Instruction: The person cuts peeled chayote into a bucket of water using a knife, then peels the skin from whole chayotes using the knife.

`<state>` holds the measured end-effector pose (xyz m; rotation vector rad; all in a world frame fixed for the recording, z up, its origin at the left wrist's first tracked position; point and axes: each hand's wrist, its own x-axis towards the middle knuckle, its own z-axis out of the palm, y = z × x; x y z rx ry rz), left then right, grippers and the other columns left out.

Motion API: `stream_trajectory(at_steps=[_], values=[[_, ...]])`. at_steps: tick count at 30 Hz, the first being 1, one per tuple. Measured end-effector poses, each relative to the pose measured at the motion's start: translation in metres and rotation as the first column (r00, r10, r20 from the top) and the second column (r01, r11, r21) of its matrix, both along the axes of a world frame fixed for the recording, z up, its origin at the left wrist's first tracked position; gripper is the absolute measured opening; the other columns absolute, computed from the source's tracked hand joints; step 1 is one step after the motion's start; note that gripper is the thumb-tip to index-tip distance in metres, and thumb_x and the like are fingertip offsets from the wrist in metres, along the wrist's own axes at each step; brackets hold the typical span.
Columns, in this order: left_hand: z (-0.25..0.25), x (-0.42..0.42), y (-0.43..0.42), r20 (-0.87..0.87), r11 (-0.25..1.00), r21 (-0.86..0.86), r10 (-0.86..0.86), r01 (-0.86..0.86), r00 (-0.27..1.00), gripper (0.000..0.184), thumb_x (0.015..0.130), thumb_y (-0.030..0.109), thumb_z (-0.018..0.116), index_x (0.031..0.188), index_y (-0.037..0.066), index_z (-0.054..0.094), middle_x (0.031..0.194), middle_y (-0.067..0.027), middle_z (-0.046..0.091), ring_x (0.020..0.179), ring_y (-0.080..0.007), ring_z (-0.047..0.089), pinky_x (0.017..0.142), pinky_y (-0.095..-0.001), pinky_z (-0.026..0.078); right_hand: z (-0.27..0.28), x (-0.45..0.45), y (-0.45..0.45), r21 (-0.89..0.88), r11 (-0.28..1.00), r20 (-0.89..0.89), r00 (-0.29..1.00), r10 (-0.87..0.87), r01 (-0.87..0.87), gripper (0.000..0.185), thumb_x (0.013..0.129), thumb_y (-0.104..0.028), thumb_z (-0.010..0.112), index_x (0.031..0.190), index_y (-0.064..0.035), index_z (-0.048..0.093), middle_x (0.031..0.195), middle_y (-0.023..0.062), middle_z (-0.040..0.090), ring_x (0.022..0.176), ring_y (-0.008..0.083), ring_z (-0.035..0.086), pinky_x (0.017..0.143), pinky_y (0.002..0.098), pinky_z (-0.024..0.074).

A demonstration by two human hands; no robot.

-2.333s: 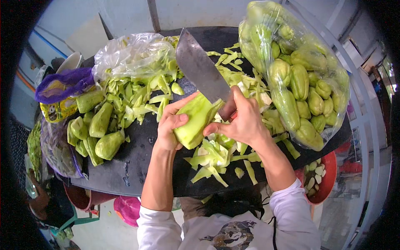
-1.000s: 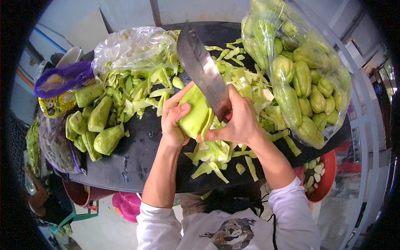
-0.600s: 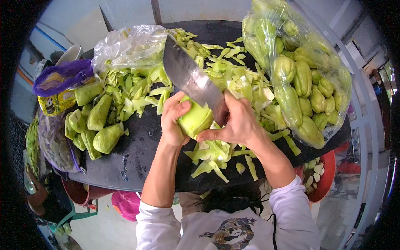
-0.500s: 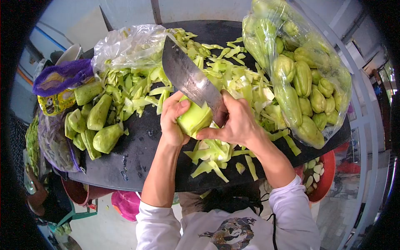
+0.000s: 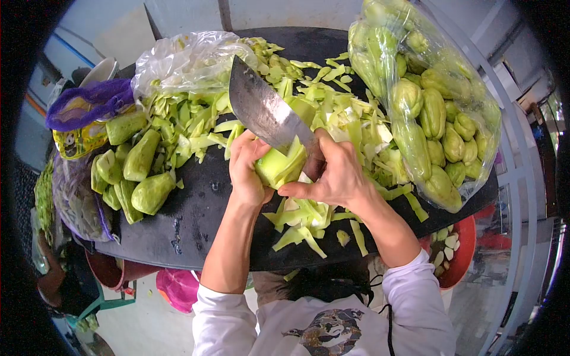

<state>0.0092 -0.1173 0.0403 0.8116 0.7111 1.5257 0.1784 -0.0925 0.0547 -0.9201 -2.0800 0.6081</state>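
A pale green chayote (image 5: 276,169) is held in my left hand (image 5: 246,169), the fingers wrapped round its left side. My right hand (image 5: 335,169) grips a wide-bladed knife (image 5: 264,110) close to its handle, which is mostly hidden by the fingers. The blade points up and to the left, its lower part against the chayote. A strip of peel (image 5: 294,152) stands up from the chayote beside the blade. My right thumb reaches toward the chayote's lower right side. Peel strips (image 5: 306,216) lie on the black table (image 5: 199,231) below my hands.
Peeled chayotes (image 5: 142,157) lie at the left, beside a purple mesh bag (image 5: 83,193). A large clear bag of chayotes (image 5: 433,113) stands at the right. More peelings (image 5: 350,118) and a crumpled plastic bag (image 5: 190,62) lie farther back. A red bucket (image 5: 463,255) stands below the right edge.
The knife has cut further along the chayote, and a strip of peel now lifts higher beside the blade. Both hands stay almost in the same place.
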Motion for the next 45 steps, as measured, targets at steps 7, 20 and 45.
stream_trajectory(at_steps=[7, 20, 45], values=[[-0.009, 0.000, 0.002, 0.047, 0.999, -0.021, 0.040, -0.039, 0.998, 0.048, 0.084, 0.030, 0.046, 0.123, 0.002, 0.053, 0.116, -0.0152, 0.061, 0.106, -0.0293, 0.062, 0.094, -0.0439, 0.051, 0.001, -0.001, -0.002, 0.057, 0.998, 0.072, 0.997, -0.039, 0.035, 0.075, 0.064, -0.066, 0.079, 0.079, 0.0009, 0.049, 0.048, 0.0094, 0.054, 0.047, 0.0297, 0.064, 0.044, 0.0402, 0.0499], [0.005, 0.015, 0.003, 0.224, 0.986, -0.112, 0.143, -0.120, 0.964, 0.053, 0.095, 0.034, 0.043, 0.137, 0.003, 0.046, 0.127, -0.0128, 0.058, 0.113, -0.0265, 0.059, 0.101, -0.0436, 0.046, -0.004, 0.000, -0.001, 0.165, 0.986, 0.038, 0.999, 0.020, -0.026, 0.057, 0.083, -0.052, 0.069, 0.094, 0.0028, 0.057, 0.060, 0.0111, 0.064, 0.058, 0.0304, 0.068, 0.052, 0.0381, 0.0538], [0.004, -0.004, 0.005, 0.186, 0.927, -0.081, -0.346, 0.365, 0.920, 0.074, 0.067, 0.027, 0.062, 0.129, -0.012, 0.049, 0.116, -0.0254, 0.063, 0.093, -0.0316, 0.067, 0.083, -0.0363, 0.056, 0.010, 0.031, 0.022, -0.072, 0.997, -0.251, 0.968, -0.002, -0.016, 0.081, 0.051, -0.048, 0.095, 0.095, 0.0020, 0.049, 0.057, -0.0015, 0.056, 0.051, 0.0043, 0.052, 0.047, 0.0203, 0.0436]])
